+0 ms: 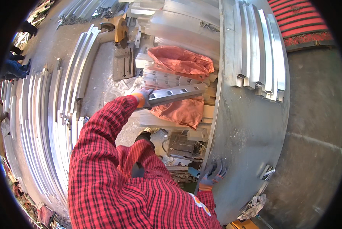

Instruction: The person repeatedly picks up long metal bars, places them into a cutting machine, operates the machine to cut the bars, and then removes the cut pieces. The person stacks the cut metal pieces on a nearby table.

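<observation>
My left hand, in a grey glove with an orange cuff, grips the near-left end of a square metal tube. Rectangular holes run along the side of this tube, which slants up to the right above an orange-red cloth sack. Another sack of the same colour lies beyond it, on more slotted tubes. My right hand, gloved alike, rests at the edge of the grey metal table with its fingers apart and nothing in them.
Long metal profiles lie on the table's far part. Many more profiles cover the floor at left. A yellow machine part stands at the far left of the stack. A crumpled rag hangs near the table's near right corner. People's legs show far left.
</observation>
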Demonstrator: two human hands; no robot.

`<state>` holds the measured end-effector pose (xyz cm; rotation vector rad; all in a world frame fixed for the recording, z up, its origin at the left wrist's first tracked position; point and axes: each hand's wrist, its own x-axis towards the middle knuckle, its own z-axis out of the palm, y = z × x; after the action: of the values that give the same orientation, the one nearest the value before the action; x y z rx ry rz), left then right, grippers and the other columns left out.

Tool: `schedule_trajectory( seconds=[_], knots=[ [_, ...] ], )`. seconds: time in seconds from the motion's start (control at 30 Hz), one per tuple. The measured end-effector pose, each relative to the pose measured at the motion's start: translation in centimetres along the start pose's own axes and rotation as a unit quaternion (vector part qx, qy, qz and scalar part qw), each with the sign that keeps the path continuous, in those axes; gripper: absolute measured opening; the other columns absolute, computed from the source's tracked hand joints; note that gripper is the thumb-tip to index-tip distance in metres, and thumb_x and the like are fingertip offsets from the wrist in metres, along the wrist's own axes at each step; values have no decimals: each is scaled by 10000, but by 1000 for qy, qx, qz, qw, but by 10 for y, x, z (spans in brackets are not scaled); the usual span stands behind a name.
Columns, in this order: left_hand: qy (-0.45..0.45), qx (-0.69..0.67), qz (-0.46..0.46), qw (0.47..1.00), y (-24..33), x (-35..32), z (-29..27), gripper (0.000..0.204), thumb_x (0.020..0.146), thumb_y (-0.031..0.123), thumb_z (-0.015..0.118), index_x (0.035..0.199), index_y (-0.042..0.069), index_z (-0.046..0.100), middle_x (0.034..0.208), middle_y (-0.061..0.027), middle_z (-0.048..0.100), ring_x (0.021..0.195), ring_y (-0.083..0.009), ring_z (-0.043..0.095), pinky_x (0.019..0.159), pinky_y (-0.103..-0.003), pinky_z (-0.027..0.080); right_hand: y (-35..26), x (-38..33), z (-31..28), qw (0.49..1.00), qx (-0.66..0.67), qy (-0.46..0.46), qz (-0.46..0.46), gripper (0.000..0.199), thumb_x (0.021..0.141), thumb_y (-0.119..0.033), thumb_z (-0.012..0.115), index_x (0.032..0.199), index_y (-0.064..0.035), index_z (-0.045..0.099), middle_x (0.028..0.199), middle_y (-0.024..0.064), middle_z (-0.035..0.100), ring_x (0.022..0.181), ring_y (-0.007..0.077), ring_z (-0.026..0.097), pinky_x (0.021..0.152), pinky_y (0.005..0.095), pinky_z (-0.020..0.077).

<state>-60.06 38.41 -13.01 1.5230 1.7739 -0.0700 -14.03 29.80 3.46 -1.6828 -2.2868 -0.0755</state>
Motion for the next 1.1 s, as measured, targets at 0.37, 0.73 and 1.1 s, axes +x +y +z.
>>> schedule_trajectory(
  seconds=[0.37,0.73,1.1],
  knots=[
    [-8,159,48,986,35,227,21,964,706,180,793,1553,197,334,1447,-272,447,1329,-451,458,1116,-546,364,0,-11,6,998,-8,-26,49,318,1013,-231,493,1224,-13,587,1287,228,554,1190,400,519,1015,544,380],
    [83,130,-20,988,26,230,113,978,780,543,723,1562,148,289,1571,-177,347,1451,-389,305,1172,-646,156,3,-1,12,997,-36,-34,56,347,1015,-250,444,1190,12,590,1254,234,558,1163,411,515,1001,556,388],
    [264,-397,-163,864,94,111,175,505,847,266,759,1266,25,612,1231,-201,620,1099,-352,619,965,-407,497,4,-2,9,998,-21,-28,54,318,979,-232,496,1188,-19,604,1211,189,592,1110,386,563,972,547,413]
  ],
)
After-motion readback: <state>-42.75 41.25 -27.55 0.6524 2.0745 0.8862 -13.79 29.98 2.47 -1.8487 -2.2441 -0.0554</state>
